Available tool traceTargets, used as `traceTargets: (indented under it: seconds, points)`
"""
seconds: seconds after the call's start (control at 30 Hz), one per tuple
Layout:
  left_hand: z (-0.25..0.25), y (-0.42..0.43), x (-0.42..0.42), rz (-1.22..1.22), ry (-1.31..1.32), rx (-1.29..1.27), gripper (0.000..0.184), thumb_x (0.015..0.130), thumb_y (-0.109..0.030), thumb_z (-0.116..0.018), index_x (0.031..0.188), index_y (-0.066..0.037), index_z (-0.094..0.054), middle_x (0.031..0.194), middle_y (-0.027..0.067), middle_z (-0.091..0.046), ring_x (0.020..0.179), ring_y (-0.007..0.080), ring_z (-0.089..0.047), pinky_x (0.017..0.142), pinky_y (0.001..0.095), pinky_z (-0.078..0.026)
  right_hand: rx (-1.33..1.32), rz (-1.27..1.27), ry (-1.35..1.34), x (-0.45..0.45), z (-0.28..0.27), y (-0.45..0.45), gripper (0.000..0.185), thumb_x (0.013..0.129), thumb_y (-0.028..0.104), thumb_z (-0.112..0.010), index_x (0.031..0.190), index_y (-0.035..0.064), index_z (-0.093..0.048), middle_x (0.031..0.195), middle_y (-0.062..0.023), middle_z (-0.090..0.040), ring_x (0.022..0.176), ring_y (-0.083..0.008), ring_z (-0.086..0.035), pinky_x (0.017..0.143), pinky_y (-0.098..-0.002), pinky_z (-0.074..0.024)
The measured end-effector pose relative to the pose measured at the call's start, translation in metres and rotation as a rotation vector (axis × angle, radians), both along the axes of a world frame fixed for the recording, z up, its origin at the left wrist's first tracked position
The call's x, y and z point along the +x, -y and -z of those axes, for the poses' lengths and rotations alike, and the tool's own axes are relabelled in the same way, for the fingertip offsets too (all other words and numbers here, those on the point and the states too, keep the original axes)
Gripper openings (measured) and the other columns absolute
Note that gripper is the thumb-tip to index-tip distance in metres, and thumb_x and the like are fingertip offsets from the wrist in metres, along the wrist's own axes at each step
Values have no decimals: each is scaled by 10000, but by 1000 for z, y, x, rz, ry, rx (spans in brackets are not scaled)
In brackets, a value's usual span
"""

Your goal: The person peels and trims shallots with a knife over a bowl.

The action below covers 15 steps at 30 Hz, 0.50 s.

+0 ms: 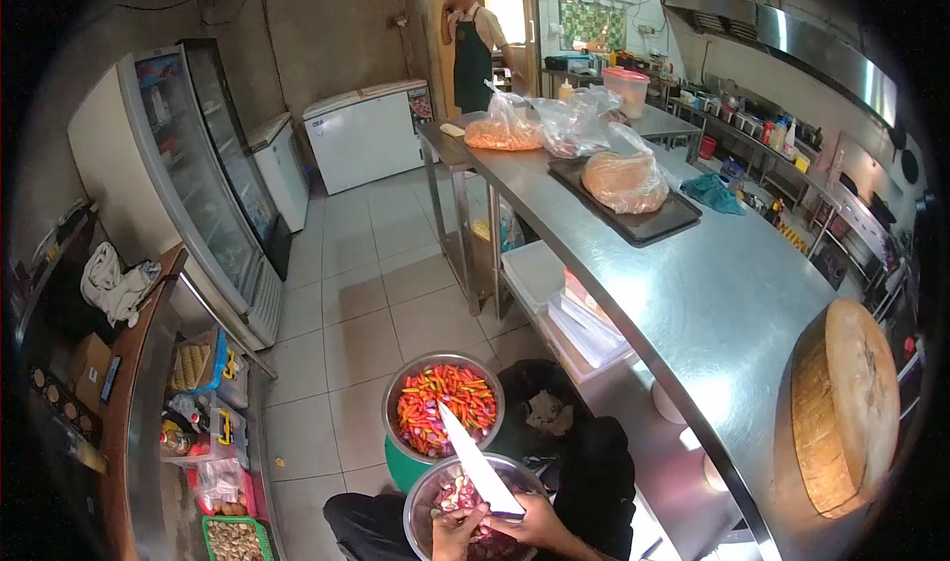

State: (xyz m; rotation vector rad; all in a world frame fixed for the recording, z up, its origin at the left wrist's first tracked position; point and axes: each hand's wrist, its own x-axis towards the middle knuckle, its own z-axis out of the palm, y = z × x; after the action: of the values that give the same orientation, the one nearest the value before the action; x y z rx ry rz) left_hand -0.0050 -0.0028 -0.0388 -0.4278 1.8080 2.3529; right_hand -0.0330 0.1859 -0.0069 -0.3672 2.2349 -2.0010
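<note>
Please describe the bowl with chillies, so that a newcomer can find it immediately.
Start from the long steel table on the right and look to its left, low in the picture. There, the chilli bowl is the farther of two round metal bowls. It holds bright red and orange chillies, whereas the nearer bowl holds purplish pieces.

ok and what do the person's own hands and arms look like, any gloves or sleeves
The left hand and right hand are both bare, with no gloves. No sleeve shows on the short stretch of forearm in view. Whether there are rings or small markings is too fine to tell. Dark clothing covers the legs.
</note>
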Motion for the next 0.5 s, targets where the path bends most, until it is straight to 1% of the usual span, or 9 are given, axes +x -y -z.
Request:
traceTargets:
  seconds: [0.07,0.1,0.17,0.23,0.27,0.37,0.43,0.47,0.5]
  points:
    - [11,2,2,-12,144,87,211,959,-55,-732,1167,-55,-696,1003,42,-711,780,151,-702,651,294,-629,3,9,-35,-2,-1,0,306,903,221,-851,1104,10,-760,978,-93,-801,882,-162,-757,807,-326,-585]
    - [-29,-4,1,-60,204,211,176,972,-54,-720,1146,-29,-708,1009,58,-713,833,165,-710,702,321,-632,-50,-4,12,-1,-4,0,301,906,177,-848,1123,-9,-754,961,-79,-794,844,-143,-742,775,-308,-587]
    - [-14,2,-1,-6,188,220,176,972,-53,-719,1144,-19,-710,1029,64,-719,869,174,-712,721,326,-628,-102,-22,58,1,-16,-2,299,909,133,-845,1141,-28,-749,945,-66,-788,807,-123,-728,743,-290,-590]
    - [-3,5,1,47,171,226,177,972,-53,-718,1143,-9,-711,1049,70,-726,904,184,-714,741,332,-624,5,-18,275,0,-30,-7,299,924,179,-838,1145,-6,-761,818,-24,-751,607,-82,-643,569,-254,-524]
    - [-7,3,3,33,124,161,201,965,-33,-714,1164,-5,-710,1073,76,-733,935,195,-714,753,326,-620,5,-23,272,0,-28,-8,299,924,179,-838,1145,-6,-761,818,-24,-751,607,-82,-643,569,-254,-524]
    - [-9,4,1,37,73,113,255,949,3,-710,1204,5,-706,1119,88,-742,978,208,-716,790,320,-610,79,-30,199,-2,-33,-6,330,937,272,-819,1125,7,-761,932,-63,-802,757,-134,-719,769,-343,-580]
    - [-14,6,-1,56,69,131,285,938,19,-711,1223,10,-704,1143,95,-744,990,209,-718,815,318,-605,76,12,-206,-5,-48,-3,328,923,232,-732,1162,7,-723,1111,-256,-722,1008,-431,-700,914,-477,-552]
    - [-40,4,-5,51,74,158,217,960,11,-693,1173,25,-729,1061,85,-752,927,151,-690,779,282,-573,75,8,-207,-3,-48,-4,328,923,232,-732,1162,7,-723,1111,-256,-722,1008,-431,-700,914,-477,-552]
    - [-54,4,-6,47,79,185,167,982,2,-675,1124,40,-755,979,75,-760,865,94,-662,743,247,-542,34,-50,32,-1,-48,-6,318,935,242,-778,1153,12,-748,932,-134,-723,763,-245,-632,705,-362,-503]
